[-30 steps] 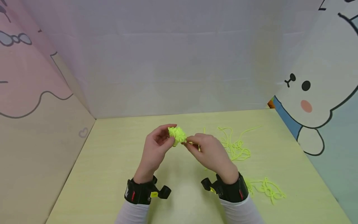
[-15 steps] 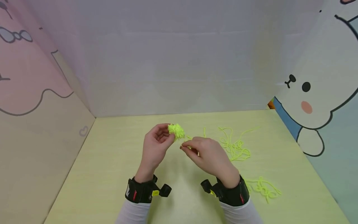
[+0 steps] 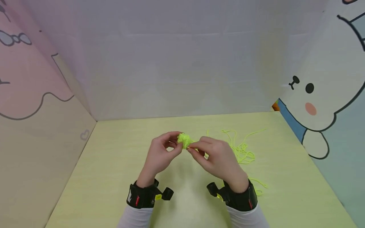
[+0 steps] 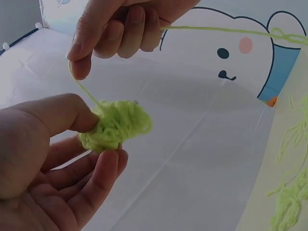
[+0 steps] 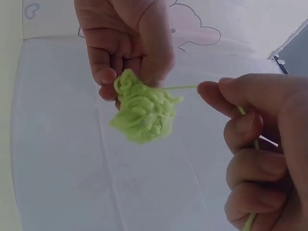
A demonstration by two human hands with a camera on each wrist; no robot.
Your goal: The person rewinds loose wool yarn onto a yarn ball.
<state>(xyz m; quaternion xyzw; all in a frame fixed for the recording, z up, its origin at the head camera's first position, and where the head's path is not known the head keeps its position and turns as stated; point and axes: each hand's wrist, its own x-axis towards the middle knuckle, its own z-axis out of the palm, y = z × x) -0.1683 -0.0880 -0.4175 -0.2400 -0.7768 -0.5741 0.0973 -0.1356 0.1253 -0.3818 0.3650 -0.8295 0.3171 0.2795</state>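
Observation:
A small wound ball of neon yellow-green yarn (image 3: 184, 140) is held above the table by my left hand (image 3: 164, 152), pinched between thumb and fingers. In the left wrist view the thumb presses on top of the yarn ball (image 4: 118, 125) and the fingers support it from below. My right hand (image 3: 218, 158) pinches the strand between thumb and index finger, a short way from the ball. The right wrist view shows that strand (image 5: 180, 87) pulled straight, its tail running down through the curled right fingers (image 5: 255, 168).
Loose tangled yarn (image 3: 242, 153) lies on the pale yellow table (image 3: 119, 177) beyond my right hand. More yarn (image 3: 259, 186) lies near the right wrist strap, partly hidden by it. A white backdrop (image 3: 182, 63) and printed side panels surround the table.
The ball has turned and shifted slightly right and down in my left hand. My right hand drew the strand down from the ball, then came back up beside it. Yarn by the right wrist was dragged inward.

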